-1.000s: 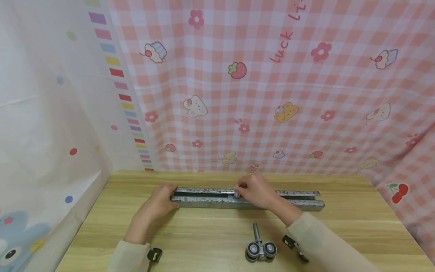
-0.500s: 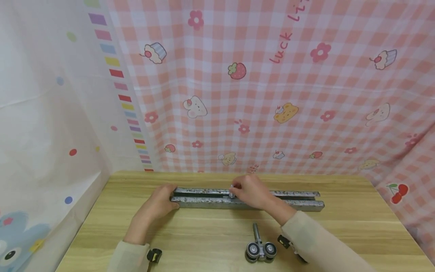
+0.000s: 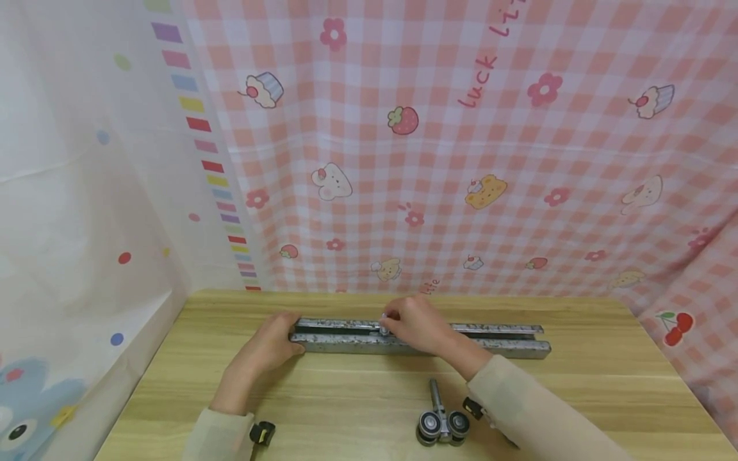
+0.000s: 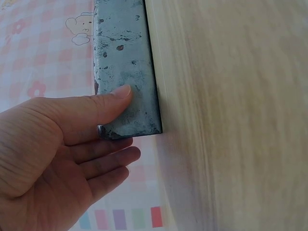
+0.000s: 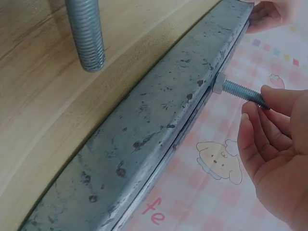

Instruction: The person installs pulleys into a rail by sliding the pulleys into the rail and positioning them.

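Note:
A grey, scuffed metal rail [image 3: 346, 346] with a slot along its top lies lengthwise on the table. My left hand [image 3: 272, 342] grips its left end; in the left wrist view the thumb [image 4: 113, 101] presses on the rail's side. Between thumb and fingertips, my right hand [image 3: 421, 325] pinches the threaded bolt [image 5: 243, 91], which stands up out of the slot left of the rail's middle. A nut [image 5: 219, 83] sits at the bolt's foot; what is below it is hidden inside the rail. Nearer the front lies a roller hanger [image 3: 442, 426] with wheels and a threaded stem.
The wooden table [image 3: 346, 397] ends at the back against a pink checked cloth [image 3: 369, 192]. A white cloth [image 3: 115, 211] hangs on the left. Black strap pieces [image 3: 262, 433] show at both wrists. The hanger's stem [image 5: 86, 38] looms close in the right wrist view.
My right hand has slid the bolt leftward along the rail's slot. The left hand, the rail and the loose roller hanger stay where they were.

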`<state>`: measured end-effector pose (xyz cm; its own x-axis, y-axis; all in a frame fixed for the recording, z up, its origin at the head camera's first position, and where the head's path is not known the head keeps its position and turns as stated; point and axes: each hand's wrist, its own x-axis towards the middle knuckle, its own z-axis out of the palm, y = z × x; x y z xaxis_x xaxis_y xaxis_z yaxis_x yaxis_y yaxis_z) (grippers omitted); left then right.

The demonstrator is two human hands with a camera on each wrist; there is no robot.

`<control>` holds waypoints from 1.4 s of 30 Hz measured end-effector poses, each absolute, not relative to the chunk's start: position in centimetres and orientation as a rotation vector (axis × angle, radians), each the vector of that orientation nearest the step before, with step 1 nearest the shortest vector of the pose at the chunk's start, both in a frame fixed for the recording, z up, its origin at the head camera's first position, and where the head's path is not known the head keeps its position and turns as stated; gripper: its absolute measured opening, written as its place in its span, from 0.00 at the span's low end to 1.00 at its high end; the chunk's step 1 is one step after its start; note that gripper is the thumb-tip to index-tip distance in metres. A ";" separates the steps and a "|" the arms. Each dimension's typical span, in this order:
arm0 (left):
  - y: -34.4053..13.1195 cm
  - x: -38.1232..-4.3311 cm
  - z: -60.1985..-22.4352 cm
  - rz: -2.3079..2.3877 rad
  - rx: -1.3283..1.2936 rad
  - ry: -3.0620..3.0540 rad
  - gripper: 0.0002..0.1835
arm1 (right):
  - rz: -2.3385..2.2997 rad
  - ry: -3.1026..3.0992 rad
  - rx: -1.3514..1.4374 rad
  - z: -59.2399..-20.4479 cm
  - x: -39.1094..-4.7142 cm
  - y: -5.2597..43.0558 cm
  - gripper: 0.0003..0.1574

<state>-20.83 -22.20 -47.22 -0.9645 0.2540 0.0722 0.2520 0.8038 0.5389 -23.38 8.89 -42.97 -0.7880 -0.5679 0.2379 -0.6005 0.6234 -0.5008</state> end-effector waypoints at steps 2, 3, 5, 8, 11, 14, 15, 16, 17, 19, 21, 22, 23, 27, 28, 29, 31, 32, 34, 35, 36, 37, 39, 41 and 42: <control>-22.2 -20.8 -47.2 0.889 0.425 2.982 0.18 | 0.886 -2.777 1.014 -43.0 -23.4 8.6 0.05; -22.2 -20.8 -47.2 0.890 0.427 2.982 0.18 | 0.881 -2.778 1.018 -43.0 -23.4 8.5 0.06; -22.2 -20.8 -47.2 0.896 0.425 2.979 0.19 | 0.882 -2.777 1.023 -43.0 -23.4 8.3 0.05; -22.2 -20.8 -47.1 0.902 0.429 2.971 0.19 | 0.875 -2.769 1.028 -43.0 -23.4 7.9 0.04; -22.1 -20.7 -47.1 0.896 0.443 2.977 0.19 | 0.862 -2.762 1.042 -43.0 -23.5 7.6 0.04; -22.0 -20.9 -47.1 0.887 0.459 2.991 0.18 | 0.836 -2.766 1.060 -42.9 -23.5 7.3 0.06; -22.0 -20.9 -47.0 0.884 0.463 2.993 0.17 | 0.829 -2.770 1.065 -42.9 -23.5 7.2 0.07; -22.0 -20.9 -47.0 0.882 0.466 2.995 0.17 | 0.819 -2.781 1.065 -42.8 -23.6 7.1 0.08; -22.0 -21.0 -47.0 0.880 0.467 2.995 0.17 | 0.813 -2.788 1.067 -42.8 -23.6 7.0 0.08; -22.0 -21.0 -46.9 0.882 0.463 2.991 0.17 | 0.805 -2.796 1.069 -42.7 -23.6 6.8 0.08; -22.0 -20.9 -46.8 0.890 0.460 2.988 0.17 | 0.800 -2.803 1.079 -42.7 -23.6 6.6 0.07; -22.0 -20.9 -46.8 0.889 0.466 2.989 0.17 | 0.797 -2.806 1.082 -42.7 -23.7 6.4 0.07; -22.0 -20.8 -46.8 0.891 0.463 2.990 0.17 | 0.798 -2.806 1.088 -42.7 -23.7 6.3 0.06; -22.0 -20.8 -47.0 0.892 0.468 3.001 0.16 | 0.797 -2.810 1.104 -42.8 -23.9 5.7 0.07; -21.9 -20.8 -47.1 0.892 0.463 3.001 0.16 | 0.796 -2.813 1.106 -42.9 -23.9 5.6 0.07; -21.9 -20.8 -47.1 0.897 0.455 2.999 0.16 | 0.795 -2.815 1.108 -42.9 -23.9 5.5 0.07; -21.9 -20.8 -47.1 0.902 0.449 2.996 0.16 | 0.794 -2.816 1.115 -42.9 -23.9 5.2 0.07; -21.9 -20.8 -47.1 0.901 0.449 2.995 0.16 | 0.791 -2.817 1.118 -42.8 -24.0 5.0 0.07; -21.9 -20.7 -47.1 0.907 0.435 2.990 0.16 | 0.796 -2.826 1.127 -42.7 -24.0 4.7 0.08; -22.0 -20.7 -47.1 0.906 0.436 2.990 0.16 | 0.801 -2.830 1.130 -42.6 -23.9 4.5 0.08; -22.0 -20.7 -47.1 0.904 0.439 2.991 0.16 | 0.812 -2.831 1.137 -42.6 -24.0 4.4 0.09; -22.0 -20.7 -47.1 0.901 0.443 2.991 0.16 | 0.812 -2.836 1.140 -42.6 -24.0 4.3 0.09; -22.0 -20.6 -47.0 0.899 0.446 2.992 0.17 | 0.820 -2.849 1.145 -42.5 -24.0 4.0 0.11; -22.0 -20.6 -46.9 0.896 0.445 2.992 0.17 | 0.820 -2.852 1.144 -42.5 -24.0 3.9 0.11; -22.0 -20.5 -46.9 0.892 0.445 2.991 0.17 | 0.817 -2.851 1.144 -42.5 -24.0 3.8 0.10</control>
<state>-20.55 -21.96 -46.91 -0.9600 0.2646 0.0910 0.2712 0.8001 0.5351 -23.99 3.78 -42.53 -0.7402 -0.6550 0.1519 -0.6360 0.6089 -0.4740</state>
